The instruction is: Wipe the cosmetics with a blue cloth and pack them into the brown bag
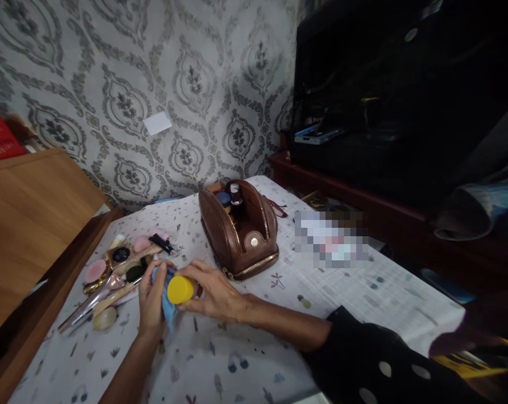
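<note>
My right hand (216, 294) grips a small container with a round yellow cap (180, 289); its body is mostly hidden behind the fingers. Bunched in my left hand (151, 303), a light blue cloth (169, 310) presses against the container's left side. Just beyond my hands stands an unzipped brown toiletry bag (216, 241), with a dark blue-lidded jar (224, 198) and a silver-capped bottle (236, 194) inside. To the left of my left hand lie several cosmetics, among them a pink powder puff (95, 271), a round black compact (120, 255) and a black tube (160, 243).
A white patterned cloth (220, 359) covers the table. On its right side lies a blurred-out item (332, 238). A wooden panel (39, 219) borders the left, a papered wall (195, 84) the back. A large black screen (405, 112) stands at right.
</note>
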A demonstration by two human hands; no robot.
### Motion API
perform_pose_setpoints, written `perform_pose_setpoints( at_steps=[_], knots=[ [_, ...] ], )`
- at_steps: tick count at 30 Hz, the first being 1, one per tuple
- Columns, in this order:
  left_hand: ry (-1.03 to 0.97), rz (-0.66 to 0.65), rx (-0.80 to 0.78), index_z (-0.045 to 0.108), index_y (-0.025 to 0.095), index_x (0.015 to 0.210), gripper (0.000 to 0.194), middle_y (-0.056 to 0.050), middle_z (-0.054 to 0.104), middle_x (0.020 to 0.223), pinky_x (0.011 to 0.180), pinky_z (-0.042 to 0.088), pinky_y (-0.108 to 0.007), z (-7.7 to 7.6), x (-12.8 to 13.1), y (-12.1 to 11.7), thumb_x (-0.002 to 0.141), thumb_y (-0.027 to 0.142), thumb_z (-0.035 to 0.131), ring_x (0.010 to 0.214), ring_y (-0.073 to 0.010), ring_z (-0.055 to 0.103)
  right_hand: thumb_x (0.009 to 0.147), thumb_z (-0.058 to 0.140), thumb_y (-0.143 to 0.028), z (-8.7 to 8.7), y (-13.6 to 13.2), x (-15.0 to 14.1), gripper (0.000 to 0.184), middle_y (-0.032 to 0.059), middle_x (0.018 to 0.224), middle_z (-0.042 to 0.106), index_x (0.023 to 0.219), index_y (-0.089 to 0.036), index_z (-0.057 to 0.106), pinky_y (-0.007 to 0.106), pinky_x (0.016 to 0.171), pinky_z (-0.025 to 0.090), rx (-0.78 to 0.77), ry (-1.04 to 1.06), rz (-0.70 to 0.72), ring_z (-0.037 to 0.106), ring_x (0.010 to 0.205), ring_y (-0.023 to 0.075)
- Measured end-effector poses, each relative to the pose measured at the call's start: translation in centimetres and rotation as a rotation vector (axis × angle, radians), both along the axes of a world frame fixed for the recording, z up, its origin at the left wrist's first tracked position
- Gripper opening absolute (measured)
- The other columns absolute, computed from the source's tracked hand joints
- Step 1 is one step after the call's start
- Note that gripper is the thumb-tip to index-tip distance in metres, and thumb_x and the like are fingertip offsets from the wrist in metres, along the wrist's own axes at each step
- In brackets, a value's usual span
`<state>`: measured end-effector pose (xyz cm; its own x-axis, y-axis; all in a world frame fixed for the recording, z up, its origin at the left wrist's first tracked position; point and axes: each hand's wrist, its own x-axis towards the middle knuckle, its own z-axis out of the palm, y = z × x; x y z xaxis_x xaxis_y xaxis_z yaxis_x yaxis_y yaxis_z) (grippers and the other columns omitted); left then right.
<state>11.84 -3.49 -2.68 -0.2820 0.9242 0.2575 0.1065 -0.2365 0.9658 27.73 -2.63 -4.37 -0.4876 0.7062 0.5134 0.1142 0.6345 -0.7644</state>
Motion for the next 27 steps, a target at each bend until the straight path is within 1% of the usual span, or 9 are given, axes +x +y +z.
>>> perform_pose_setpoints(
  at_steps=[3, 6, 9, 12, 14, 19, 23, 25, 27],
  knots=[
    [-0.053, -0.02, 0.017, 0.061, 0.019, 0.086, 0.032, 0.002, 0.061, 0.079, 0.059, 0.046, -0.017, 1.3, 1.2, 0.1, 0.08, 0.049, 0.068, 0.067, -0.0105, 0.056, 0.078, 0.078, -0.036, 1.1, 0.1, 1.2, 0.053, 0.003, 0.103, 0.058, 0.125, -0.021, 0.057, 0.025, 0.075, 0.048, 0.059, 0.024, -0.016, 0.056, 0.082, 0.0146],
    [0.024, -0.048, 0.069, 0.062, 0.018, 0.083, 0.03, 0.002, 0.06, 0.077, 0.06, 0.044, -0.016, 2.2, 2.3, 0.6, 0.081, 0.048, 0.068, 0.069, -0.0104, 0.054, 0.082, 0.074, -0.04, 2.1, 0.1, 2.5, 0.05, 0.0057, 0.107, 0.061, 0.125, -0.02, 0.056, 0.028, 0.079, 0.049, 0.104, 0.07, -0.04, 0.058, 0.089, 0.0169],
    [0.067, -0.142, 0.112, 0.061, 0.018, 0.083, 0.029, 0.002, 0.059, 0.078, 0.062, 0.043, -0.017, 2.9, 3.7, 1.5, 0.085, 0.047, 0.064, 0.069, -0.0105, 0.053, 0.084, 0.072, -0.042, 3.4, 0.2, 3.8, 0.047, 0.0075, 0.111, 0.062, 0.122, -0.018, 0.057, 0.031, 0.083, 0.049, 0.143, 0.117, -0.078, 0.06, 0.094, 0.0186],
    [0.081, -0.207, 0.167, 0.061, 0.018, 0.086, 0.028, 0.001, 0.059, 0.079, 0.063, 0.043, -0.018, 3.9, 5.3, 2.7, 0.089, 0.045, 0.059, 0.071, -0.0111, 0.054, 0.083, 0.072, -0.041, 4.8, 0.5, 5.2, 0.045, 0.0079, 0.112, 0.064, 0.119, -0.017, 0.057, 0.031, 0.086, 0.049, 0.138, 0.164, -0.12, 0.062, 0.098, 0.0196],
    [0.152, -0.224, 0.218, 0.062, 0.017, 0.089, 0.026, 0.001, 0.061, 0.08, 0.063, 0.043, -0.019, 4.7, 6.3, 3.4, 0.091, 0.042, 0.055, 0.071, -0.0117, 0.055, 0.082, 0.073, -0.039, 5.6, 0.8, 6.3, 0.043, 0.0067, 0.109, 0.066, 0.116, -0.017, 0.057, 0.031, 0.086, 0.049, 0.118, 0.174, -0.166, 0.062, 0.097, 0.0193],
    [0.571, -0.292, 0.423, 0.064, 0.016, 0.096, 0.02, -0.003, 0.066, 0.09, 0.079, 0.048, -0.027, 6.1, 8.4, 4.7, 0.094, 0.024, 0.046, 0.085, -0.0159, 0.059, 0.079, 0.073, -0.037, 7.5, 1.8, 9.3, 0.039, 0.0034, 0.1, 0.067, 0.108, -0.019, 0.056, 0.031, 0.084, 0.051, 0.099, 0.239, -0.331, 0.064, 0.093, 0.0185],
    [1.101, -0.306, 0.612, 0.066, 0.017, 0.107, 0.03, -0.009, 0.064, 0.118, 0.096, 0.048, -0.036, 6.3, 10.1, 5.1, 0.089, 0.009, 0.043, 0.114, -0.022, 0.055, 0.077, 0.073, -0.037, 8.5, 3.9, 11.2, 0.039, 0.0046, 0.101, 0.067, 0.104, -0.02, 0.051, 0.032, 0.083, 0.053, 0.051, 0.344, -0.426, 0.066, 0.093, 0.019],
    [1.38, -0.329, 0.584, 0.066, 0.018, 0.112, 0.034, -0.009, 0.061, 0.125, 0.09, 0.052, -0.035, 6.8, 10.9, 4.9, 0.09, 0.008, 0.042, 0.121, -0.0239, 0.05, 0.076, 0.073, -0.036, 8.7, 5.3, 11.8, 0.04, 0.0044, 0.1, 0.068, 0.104, -0.02, 0.049, 0.032, 0.082, 0.053, 0.028, 0.311, -0.457, 0.066, 0.093, 0.0191],
    [1.596, -0.384, 0.506, 0.067, 0.018, 0.11, 0.033, -0.009, 0.061, 0.121, 0.079, 0.055, -0.034, 7.5, 11.4, 4.4, 0.091, 0.009, 0.043, 0.118, -0.0249, 0.051, 0.076, 0.071, -0.033, 8.7, 6.7, 12.0, 0.042, 0.0035, 0.097, 0.068, 0.108, -0.019, 0.048, 0.03, 0.079, 0.053, 0.006, 0.207, -0.506, 0.067, 0.089, 0.0181]
  ],
)
